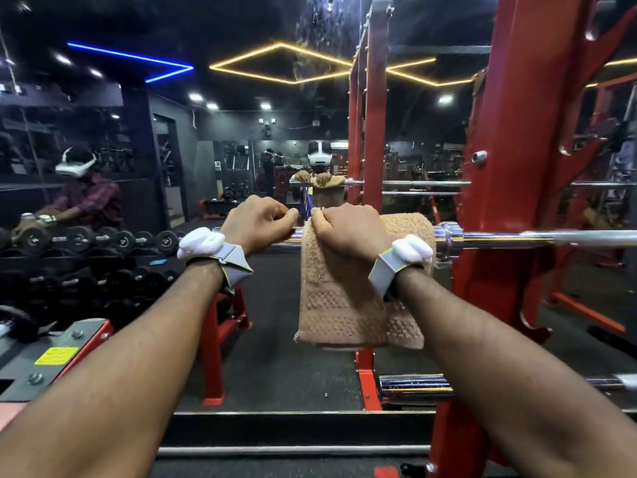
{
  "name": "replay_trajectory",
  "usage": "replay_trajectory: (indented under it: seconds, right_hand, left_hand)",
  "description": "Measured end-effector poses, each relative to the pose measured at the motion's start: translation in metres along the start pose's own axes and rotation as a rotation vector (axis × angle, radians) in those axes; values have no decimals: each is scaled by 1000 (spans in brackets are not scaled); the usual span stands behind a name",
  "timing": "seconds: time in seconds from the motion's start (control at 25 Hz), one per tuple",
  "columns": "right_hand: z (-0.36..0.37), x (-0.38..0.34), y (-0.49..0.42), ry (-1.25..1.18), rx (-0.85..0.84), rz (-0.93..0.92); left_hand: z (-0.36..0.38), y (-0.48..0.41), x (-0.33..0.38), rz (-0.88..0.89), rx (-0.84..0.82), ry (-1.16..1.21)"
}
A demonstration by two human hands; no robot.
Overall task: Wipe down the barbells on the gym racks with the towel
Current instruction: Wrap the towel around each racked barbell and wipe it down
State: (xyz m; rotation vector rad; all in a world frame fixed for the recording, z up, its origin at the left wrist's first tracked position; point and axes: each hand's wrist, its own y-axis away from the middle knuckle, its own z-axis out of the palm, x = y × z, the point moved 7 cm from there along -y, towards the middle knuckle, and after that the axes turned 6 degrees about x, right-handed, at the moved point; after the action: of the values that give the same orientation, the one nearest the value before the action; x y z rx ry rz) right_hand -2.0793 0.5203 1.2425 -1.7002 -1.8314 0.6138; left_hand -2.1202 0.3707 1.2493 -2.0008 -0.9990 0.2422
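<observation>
Currently, the chrome steel barbell [489, 236] lies horizontally across the red steel rack upright [496, 188]. A tan woven cotton towel [341, 305] is draped over the bar, its lower end hanging free. The right hand [348, 232] is clamped over towel and bar together. The left hand [258, 222] is closed around the bare bar, just beside the towel's left edge. Each wrist carries a white sensor on a grey strap [386, 274].

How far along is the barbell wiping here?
Nothing shows as finished. In hand: the brown towel hangs over the upper barbell, the right hand pressing it on, the left hand gripping bare bar beside it. Left: the sleeve past the red rack and a lower barbell.
</observation>
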Motion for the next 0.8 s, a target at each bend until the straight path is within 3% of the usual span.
replay_trajectory:
  seconds: [0.08,0.12,0.2,0.28,0.4,0.48,0.68,0.8]
  right_hand:
    - [4,4,-11,-63,-133,90]
    - [5,2,-12,-64,-115,119]
    - [0,-13,0,71,107,93]
    - [-2,-27,14,154,188,43]
    - [1,-24,-2,43,13,3]
    - [4,-21,-12,-9,-81,54]
    - [4,-48,6,135,213,99]
    - [5,-57,-1,109,201,90]
  left_hand:
    - [-10,1,-14,-42,30,-14]
    - [-14,1,-21,-65,41,-8]
    - [-23,3,-37,-130,73,-5]
    - [-27,7,-51,-199,98,-2]
    - [-16,15,-76,-288,54,78]
    - [-7,17,-87,-334,31,229]
    - [7,19,-76,-547,49,999]
    - [7,21,-77,-594,52,1114]
